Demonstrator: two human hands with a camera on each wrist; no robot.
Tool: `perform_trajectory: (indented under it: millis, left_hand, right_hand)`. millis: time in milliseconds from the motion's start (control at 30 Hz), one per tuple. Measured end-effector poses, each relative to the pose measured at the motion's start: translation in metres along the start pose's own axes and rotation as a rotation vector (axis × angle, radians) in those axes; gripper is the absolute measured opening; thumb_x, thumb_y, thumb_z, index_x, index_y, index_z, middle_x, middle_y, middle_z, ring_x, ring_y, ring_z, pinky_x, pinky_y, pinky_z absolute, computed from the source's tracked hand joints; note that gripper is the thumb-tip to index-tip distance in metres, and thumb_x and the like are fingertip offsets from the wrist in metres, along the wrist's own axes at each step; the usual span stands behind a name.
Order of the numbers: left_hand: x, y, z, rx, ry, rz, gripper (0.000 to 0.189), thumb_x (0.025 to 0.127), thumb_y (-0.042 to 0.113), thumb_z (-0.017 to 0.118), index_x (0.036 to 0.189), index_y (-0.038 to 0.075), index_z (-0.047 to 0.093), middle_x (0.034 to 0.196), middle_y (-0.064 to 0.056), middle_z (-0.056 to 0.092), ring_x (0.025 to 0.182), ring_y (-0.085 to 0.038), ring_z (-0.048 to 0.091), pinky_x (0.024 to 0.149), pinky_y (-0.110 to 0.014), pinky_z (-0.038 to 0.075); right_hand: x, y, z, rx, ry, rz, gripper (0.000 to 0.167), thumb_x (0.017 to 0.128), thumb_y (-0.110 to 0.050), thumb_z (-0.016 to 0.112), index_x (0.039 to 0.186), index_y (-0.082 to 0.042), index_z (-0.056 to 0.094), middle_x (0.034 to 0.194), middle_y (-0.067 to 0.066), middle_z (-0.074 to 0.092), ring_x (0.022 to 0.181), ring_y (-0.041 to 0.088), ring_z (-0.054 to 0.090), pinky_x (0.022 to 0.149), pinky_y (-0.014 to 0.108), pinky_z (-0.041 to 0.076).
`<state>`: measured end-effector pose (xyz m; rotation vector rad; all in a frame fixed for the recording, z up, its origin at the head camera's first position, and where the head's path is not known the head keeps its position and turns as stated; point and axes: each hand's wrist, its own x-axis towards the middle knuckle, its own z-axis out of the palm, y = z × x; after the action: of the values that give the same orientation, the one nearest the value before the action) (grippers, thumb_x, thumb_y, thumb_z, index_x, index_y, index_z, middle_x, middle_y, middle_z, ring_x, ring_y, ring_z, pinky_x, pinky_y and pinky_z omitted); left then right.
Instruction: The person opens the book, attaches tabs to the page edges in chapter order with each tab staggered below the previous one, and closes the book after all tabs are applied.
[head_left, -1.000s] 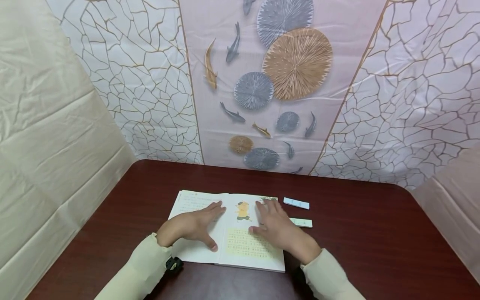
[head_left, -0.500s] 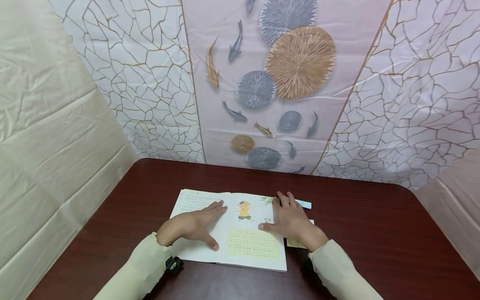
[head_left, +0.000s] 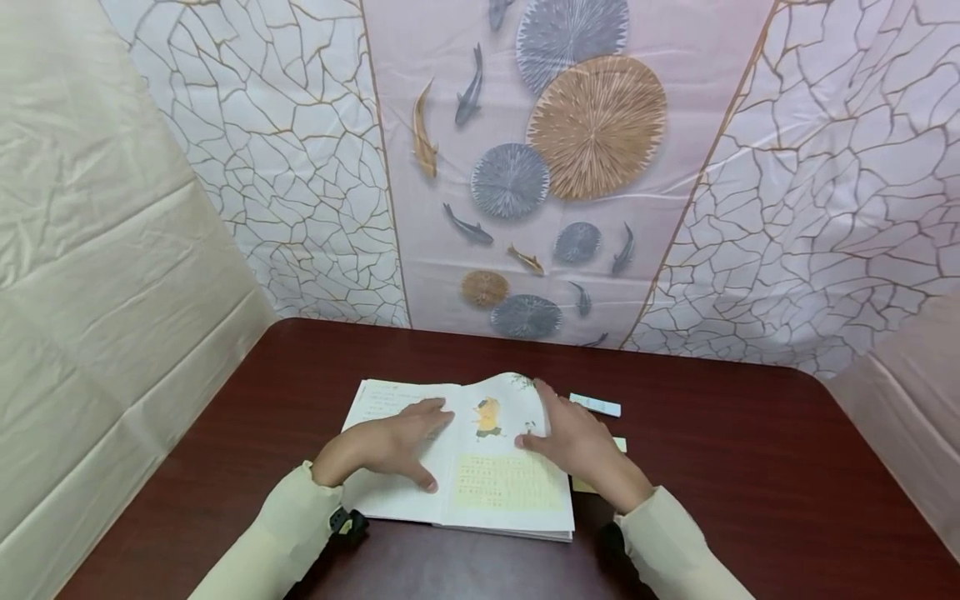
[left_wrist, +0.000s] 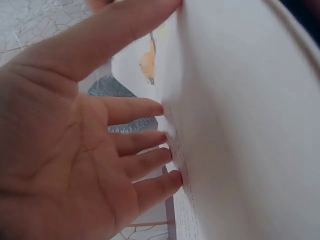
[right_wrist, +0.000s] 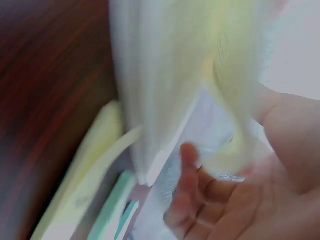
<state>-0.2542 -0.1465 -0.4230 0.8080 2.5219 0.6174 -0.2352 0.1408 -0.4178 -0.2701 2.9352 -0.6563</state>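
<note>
An open book (head_left: 382, 498) with printed text lies on the dark table. My left hand (head_left: 390, 439) rests across its left page with fingers spread; in the left wrist view the fingertips (left_wrist: 175, 177) touch the paper. At the upper right corner, my right hand (head_left: 579, 446) holds the right-hand page (head_left: 517, 390), which bows upward and carries a yellow cartoon figure. The right wrist view, partly blurred, has this page (right_wrist: 235, 105) curving between the thumb and the curled fingers (right_wrist: 189, 165). More pages lie flat beneath it.
Right of the book lie small paper pads: a blue one (head_left: 595, 406), a pale green one (head_left: 620, 444) and a yellow one (head_left: 583, 486), the last two partly behind my right hand. A patterned cloth (head_left: 480, 250) hangs behind the table (head_left: 712, 467).
My right hand slid right to the book's edge, then took the right page's upper corner and raised it into a curve. The left hand has stayed in place on the left page.
</note>
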Motion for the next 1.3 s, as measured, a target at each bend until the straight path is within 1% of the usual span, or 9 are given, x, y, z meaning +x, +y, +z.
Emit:
perform_trajectory:
  millis: [133, 300, 433, 567, 633, 733, 900, 1100, 1300]
  left_hand:
    - [0.001, 0.0, -0.002, -0.024, 0.098, 0.031, 0.074, 0.083, 0.022, 0.09, 0.148, 0.004, 0.059, 0.141, -0.014, 0.051, 0.131, -0.029, 0.048, 0.111, -0.048, 0.043]
    - [0.007, -0.005, -0.003, -0.166, 0.214, 0.063, 0.041, 0.11, 0.036, 0.058, 0.134, 0.005, 0.07, 0.131, -0.012, 0.068, 0.124, -0.028, 0.062, 0.108, -0.049, 0.047]
    - [0.009, -0.007, -0.006, -0.339, 0.289, 0.042, 0.073, 0.116, 0.051, 0.019, 0.133, 0.002, 0.07, 0.126, -0.012, 0.074, 0.124, -0.03, 0.068, 0.111, -0.054, 0.046]
    - [0.004, -0.009, -0.015, -0.497, 0.324, 0.044, 0.094, 0.111, 0.061, 0.003, 0.135, -0.004, 0.067, 0.122, -0.019, 0.075, 0.115, -0.034, 0.073, 0.108, -0.056, 0.049]
    - [-0.002, -0.01, -0.022, -0.567, 0.337, 0.024, 0.091, 0.112, 0.061, 0.009, 0.133, -0.005, 0.068, 0.118, -0.019, 0.076, 0.108, -0.03, 0.075, 0.101, -0.05, 0.055]
    - [-0.011, -0.015, -0.034, -0.642, 0.356, -0.052, 0.069, 0.113, 0.053, 0.038, 0.12, -0.006, 0.073, 0.1, -0.014, 0.079, 0.088, -0.021, 0.077, 0.081, -0.038, 0.062]
    - [-0.026, -0.03, -0.05, -0.538, 0.409, -0.194, 0.031, 0.101, 0.028, 0.073, 0.106, -0.002, 0.079, 0.069, -0.001, 0.07, 0.061, -0.011, 0.064, 0.059, -0.03, 0.054]
    - [-0.042, -0.052, -0.052, -0.351, 0.389, -0.28, 0.038, 0.098, 0.032, 0.077, 0.068, 0.011, 0.068, 0.053, 0.005, 0.038, 0.053, -0.014, 0.042, 0.05, -0.028, 0.032]
    - [-0.045, -0.069, -0.039, -0.325, 0.364, -0.353, 0.043, 0.096, 0.032, 0.08, 0.063, 0.014, 0.06, 0.054, 0.005, 0.036, 0.052, -0.012, 0.036, 0.05, -0.028, 0.03]
  right_hand:
    - [-0.011, -0.015, -0.01, 0.287, 0.038, -0.075, 0.093, 0.107, -0.039, 0.063, 0.171, -0.019, -0.002, 0.124, 0.025, 0.07, 0.097, 0.033, 0.075, 0.089, 0.054, 0.056]
    - [-0.023, -0.037, -0.012, 0.552, 0.018, -0.204, 0.072, 0.116, -0.045, 0.035, 0.169, -0.031, -0.011, 0.156, 0.028, 0.048, 0.134, 0.043, 0.059, 0.107, 0.063, 0.047]
    - [-0.026, -0.054, 0.0, 0.626, -0.054, -0.291, 0.06, 0.116, -0.047, 0.022, 0.168, -0.019, 0.014, 0.159, 0.02, 0.047, 0.141, 0.041, 0.052, 0.108, 0.062, 0.046]
    - [-0.025, -0.066, 0.017, 0.521, -0.08, -0.367, 0.054, 0.116, -0.045, 0.024, 0.151, -0.01, 0.045, 0.15, 0.011, 0.052, 0.14, 0.031, 0.05, 0.113, 0.057, 0.042]
    - [-0.025, -0.069, 0.025, 0.458, -0.092, -0.388, 0.054, 0.117, -0.044, 0.025, 0.151, -0.011, 0.05, 0.151, 0.009, 0.05, 0.141, 0.028, 0.047, 0.117, 0.057, 0.038]
    - [-0.026, -0.071, 0.034, 0.382, -0.146, -0.414, 0.057, 0.116, -0.045, 0.024, 0.158, -0.013, 0.046, 0.159, 0.007, 0.043, 0.148, 0.027, 0.039, 0.121, 0.057, 0.033]
    - [-0.028, -0.068, 0.039, 0.314, -0.245, -0.404, 0.063, 0.115, -0.052, 0.024, 0.167, -0.017, 0.032, 0.173, 0.008, 0.023, 0.159, 0.031, 0.022, 0.123, 0.06, 0.027]
    - [-0.027, -0.066, 0.04, 0.287, -0.342, -0.368, 0.065, 0.115, -0.049, 0.031, 0.167, -0.011, 0.028, 0.175, 0.014, 0.016, 0.161, 0.033, 0.018, 0.124, 0.06, 0.026]
    - [-0.032, -0.076, 0.046, 0.157, -0.357, -0.369, 0.061, 0.113, -0.04, 0.046, 0.163, -0.007, 0.038, 0.174, 0.015, 0.021, 0.16, 0.038, 0.018, 0.125, 0.059, 0.025]
